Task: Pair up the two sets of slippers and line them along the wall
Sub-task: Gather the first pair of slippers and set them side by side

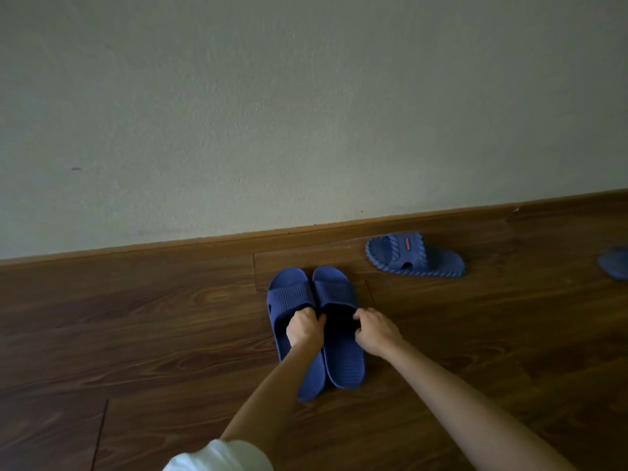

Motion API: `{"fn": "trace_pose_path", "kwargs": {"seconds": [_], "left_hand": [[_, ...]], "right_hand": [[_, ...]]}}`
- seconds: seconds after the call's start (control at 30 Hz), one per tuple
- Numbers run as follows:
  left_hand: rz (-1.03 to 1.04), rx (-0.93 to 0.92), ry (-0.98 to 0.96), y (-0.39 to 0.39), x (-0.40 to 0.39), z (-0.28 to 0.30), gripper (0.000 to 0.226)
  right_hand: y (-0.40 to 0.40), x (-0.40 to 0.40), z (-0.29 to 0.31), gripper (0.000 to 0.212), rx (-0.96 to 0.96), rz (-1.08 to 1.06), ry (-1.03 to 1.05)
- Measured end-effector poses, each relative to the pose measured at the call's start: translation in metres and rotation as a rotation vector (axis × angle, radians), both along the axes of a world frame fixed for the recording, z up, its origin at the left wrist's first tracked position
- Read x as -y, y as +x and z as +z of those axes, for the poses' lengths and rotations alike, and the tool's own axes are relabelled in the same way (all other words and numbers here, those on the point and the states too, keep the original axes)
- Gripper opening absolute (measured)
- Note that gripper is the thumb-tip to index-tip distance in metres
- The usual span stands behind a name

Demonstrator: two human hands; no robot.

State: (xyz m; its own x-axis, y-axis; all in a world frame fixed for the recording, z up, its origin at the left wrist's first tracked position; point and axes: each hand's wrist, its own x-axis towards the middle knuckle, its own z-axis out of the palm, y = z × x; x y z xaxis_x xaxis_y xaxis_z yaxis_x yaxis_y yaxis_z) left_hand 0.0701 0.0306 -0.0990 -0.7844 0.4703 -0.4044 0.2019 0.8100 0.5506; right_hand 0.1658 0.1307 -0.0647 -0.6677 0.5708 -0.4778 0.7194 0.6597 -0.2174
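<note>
Two plain dark blue slippers lie side by side on the wooden floor, toes toward the wall. My left hand (304,328) grips the left slipper (289,297) just behind its strap. My right hand (375,329) holds the inner edge of the right slipper (339,355) at mid-length. A lighter blue slipper with a twisted-rope edge and a red label (413,254) lies sideways near the skirting board, to the right. Only the tip of another blue slipper (615,263) shows at the frame's right edge.
A pale wall (306,113) meets the floor at a brown skirting board (238,239) that runs slightly uphill to the right. Dark wood flooring (136,334) stretches left of the pair. My white sleeve (217,457) shows at the bottom.
</note>
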Motion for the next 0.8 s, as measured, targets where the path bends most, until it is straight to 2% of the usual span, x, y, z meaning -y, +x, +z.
{"fn": "trace_pose_path", "kwargs": {"seconds": [0.07, 0.2, 0.33, 0.43, 0.8], "left_hand": [[0.03, -0.028, 0.021, -0.012, 0.0, 0.005, 0.034], [0.088, -0.074, 0.023, -0.053, 0.012, 0.017, 0.037], [0.095, -0.087, -0.07, -0.088, 0.026, 0.016, 0.035], [0.079, -0.04, -0.111, -0.09, 0.031, 0.008, 0.033], [0.142, 0.002, -0.001, -0.09, 0.026, -0.002, 0.038]], "right_hand": [[-0.004, -0.002, 0.001, 0.045, 0.039, 0.057, -0.039], [-0.015, 0.002, 0.007, 0.04, 0.007, 0.123, -0.075], [-0.022, 0.001, 0.006, 0.041, -0.034, 0.156, -0.06], [-0.024, -0.005, 0.006, 0.039, -0.036, 0.161, -0.059], [-0.025, -0.005, 0.004, 0.038, -0.036, 0.156, -0.049]]}}
